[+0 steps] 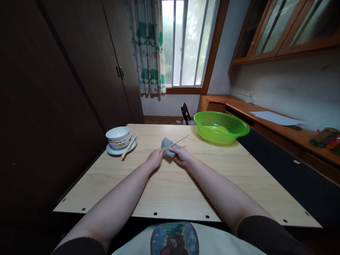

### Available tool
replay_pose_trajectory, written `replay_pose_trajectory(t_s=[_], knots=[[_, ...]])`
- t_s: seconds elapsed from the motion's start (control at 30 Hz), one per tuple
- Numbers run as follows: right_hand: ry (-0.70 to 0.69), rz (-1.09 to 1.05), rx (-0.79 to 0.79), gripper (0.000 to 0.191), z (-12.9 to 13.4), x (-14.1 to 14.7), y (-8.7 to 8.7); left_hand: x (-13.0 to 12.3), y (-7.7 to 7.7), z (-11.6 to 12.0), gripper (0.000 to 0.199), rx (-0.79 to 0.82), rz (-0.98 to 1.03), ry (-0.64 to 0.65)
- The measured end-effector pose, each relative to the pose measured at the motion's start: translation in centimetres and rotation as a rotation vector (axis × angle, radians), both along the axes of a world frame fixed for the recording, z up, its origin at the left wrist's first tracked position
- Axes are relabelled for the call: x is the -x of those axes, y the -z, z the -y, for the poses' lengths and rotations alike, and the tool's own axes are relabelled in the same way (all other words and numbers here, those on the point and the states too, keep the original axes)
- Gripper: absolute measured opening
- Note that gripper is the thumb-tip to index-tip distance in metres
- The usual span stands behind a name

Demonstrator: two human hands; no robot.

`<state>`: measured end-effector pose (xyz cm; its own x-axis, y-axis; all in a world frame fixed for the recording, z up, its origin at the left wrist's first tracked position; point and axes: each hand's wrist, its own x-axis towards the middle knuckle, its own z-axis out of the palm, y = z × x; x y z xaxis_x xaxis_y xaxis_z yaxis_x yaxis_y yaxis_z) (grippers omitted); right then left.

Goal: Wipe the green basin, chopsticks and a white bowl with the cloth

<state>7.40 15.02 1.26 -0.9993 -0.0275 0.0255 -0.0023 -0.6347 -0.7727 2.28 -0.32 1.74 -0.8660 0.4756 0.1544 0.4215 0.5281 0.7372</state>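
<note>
Over the middle of the table, my left hand point(155, 159) pinches the near end of a thin wooden chopstick point(183, 138), which slants up and away to the right. A grey-blue cloth point(166, 142) lies folded under and around the stick, with my right hand point(182, 156) closed on it, thumb on top. Whether the right fingers also touch the chopstick is hidden by the cloth. To the left, a stack of white bowls point(118, 134) stands on a plate point(114, 151). More chopsticks point(129, 146) rest slanted on that plate's right rim, overhanging toward the table.
A green plastic basin point(221, 128) stands at the table's far right corner. Beyond the light wooden table point(170, 191) is a black folding chair point(185, 111). A desk point(239, 103) with paper sheets point(276, 118) runs along the right wall; a dark wardrobe point(79, 63) fills the left.
</note>
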Motion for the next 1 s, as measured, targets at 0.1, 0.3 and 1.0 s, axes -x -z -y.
replay_pose_trajectory(t_s=[0.1,0.3,1.0], knots=[[-0.013,-0.016,0.041,0.023,-0.1,-0.1,-0.4,0.0,-0.2,0.1,0.037,0.022,-0.031,0.004],[0.035,-0.070,0.106,0.031,-0.8,-0.3,-1.6,-0.2,0.0,-0.2,0.038,-0.100,0.054,0.023],[-0.133,-0.039,-0.019,0.024,-1.0,-0.2,-0.4,-0.6,0.5,-0.5,0.046,-0.314,0.146,0.030]])
